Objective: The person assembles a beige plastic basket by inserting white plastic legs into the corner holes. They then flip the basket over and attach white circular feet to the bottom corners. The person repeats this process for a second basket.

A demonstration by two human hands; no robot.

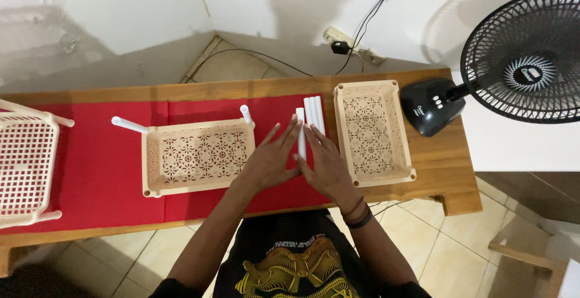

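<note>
My left hand (269,159) and my right hand (326,162) lie flat on the red cloth (96,159), fingers spread, side by side. Between and under their fingertips rest several white plastic tubes (311,117), lying parallel. Neither hand grips a tube; both touch them from above. A beige perforated tray (196,156) sits just left of my left hand, with two white tubes (128,124) standing in its far corners. Another beige tray (371,132) lies just right of my right hand.
A third beige tray (24,165) with legs sits at the far left. The wooden bench (447,165) holds a black fan base (430,105) at its right end, its cage (525,53) overhanging. A power strip (344,41) and cables lie on the floor behind.
</note>
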